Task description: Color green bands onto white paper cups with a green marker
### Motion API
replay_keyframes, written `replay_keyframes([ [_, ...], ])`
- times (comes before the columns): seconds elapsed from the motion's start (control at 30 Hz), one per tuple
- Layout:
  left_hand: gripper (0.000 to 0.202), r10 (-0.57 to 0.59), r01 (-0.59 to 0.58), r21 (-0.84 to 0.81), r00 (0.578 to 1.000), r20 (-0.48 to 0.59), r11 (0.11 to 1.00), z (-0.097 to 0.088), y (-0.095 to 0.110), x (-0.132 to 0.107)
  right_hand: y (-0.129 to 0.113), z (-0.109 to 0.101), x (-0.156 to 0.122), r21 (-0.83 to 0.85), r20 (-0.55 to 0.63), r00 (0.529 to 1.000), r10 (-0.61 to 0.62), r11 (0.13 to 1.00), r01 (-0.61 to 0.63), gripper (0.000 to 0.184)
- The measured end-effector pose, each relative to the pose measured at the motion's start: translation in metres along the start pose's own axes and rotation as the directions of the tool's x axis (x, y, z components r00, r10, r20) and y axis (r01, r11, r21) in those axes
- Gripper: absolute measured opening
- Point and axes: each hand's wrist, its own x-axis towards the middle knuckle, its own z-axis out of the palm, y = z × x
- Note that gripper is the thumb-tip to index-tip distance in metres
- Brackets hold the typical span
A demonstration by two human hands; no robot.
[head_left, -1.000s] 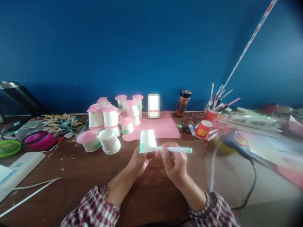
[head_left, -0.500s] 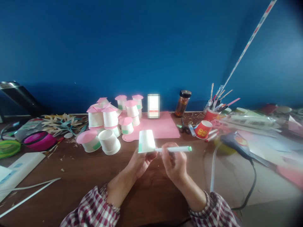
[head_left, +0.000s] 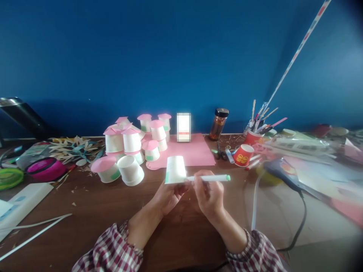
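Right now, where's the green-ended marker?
In the head view, the marker is in the right hand, its tip by the white cup in the left hand.

Wall reads deep blue to me, tabletop dark brown. Held cup: white, with a green patch low on its left side. Marker: white barrel, pale green end. Sleeves: maroon-and-white check. Capped cups: white, pink paper tops, a few with green patches. Loose sheets: same pink. Printed cup: red with yellow print — the pen cup is red too. Jar: black lid, amber inside. Round case: magenta, black band. Disc beside it: lime green. Slanted pole: white, red and greyish bands. Power strip: white, blue patches.
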Motion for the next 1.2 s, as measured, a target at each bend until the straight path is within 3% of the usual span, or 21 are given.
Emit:
replay_keyframes([
  [0.17, 0.024, 0.005, -0.005, 0.029, 1.0, 0.022, 1.0, -0.003, 0.0, 0.002, 0.001, 0.005, 0.003, 0.274, -0.214, 0.97, 0.112, 0.96, -0.051, 0.007],
  [0.27, 0.029, 0.047, -0.047, 0.022, 0.999, 0.004, 0.999, -0.005, 0.002, 0.004, 0.001, 0.006, 0.006, 0.306, -0.222, 0.965, 0.138, 0.95, -0.065, 0.012],
  [0.53, 0.026, 0.158, -0.16, 0.077, 0.987, 0.035, 0.984, -0.008, 0.005, 0.007, 0.007, 0.007, 0.006, 0.17, -0.163, 0.973, 0.161, 0.976, -0.133, 0.017],
  [0.83, 0.022, 0.243, -0.239, 0.168, 0.97, -0.003, 0.956, -0.009, 0.004, 0.011, 0.013, 0.008, 0.006, -0.054, -0.047, 0.998, 0.04, 0.998, -0.043, 0.008],
  [0.9, 0.019, 0.303, -0.295, 0.257, 0.953, 0.009, 0.92, -0.012, 0.002, 0.012, 0.013, 0.008, 0.007, -0.084, -0.029, 0.999, 0.029, 0.996, -0.031, 0.006],
  [0.97, 0.014, 0.437, -0.392, 0.445, 0.899, 0.001, 0.805, -0.016, 0.001, 0.013, 0.013, 0.007, 0.009, -0.107, -0.013, 0.998, 0.058, 0.993, -0.059, 0.007],
  [1.07, 0.027, 0.547, -0.462, 0.585, 0.836, 0.037, 0.666, -0.02, 0.001, 0.014, 0.014, 0.005, 0.012, -0.075, -0.01, 0.99, 0.138, 0.987, -0.139, 0.018],
  [1.2, 0.028, 0.575, -0.477, 0.616, 0.817, 0.047, 0.627, -0.018, 0.001, 0.013, 0.015, 0.002, 0.016, 0.034, -0.004, 0.982, 0.189, 0.981, -0.189, 0.03],
])
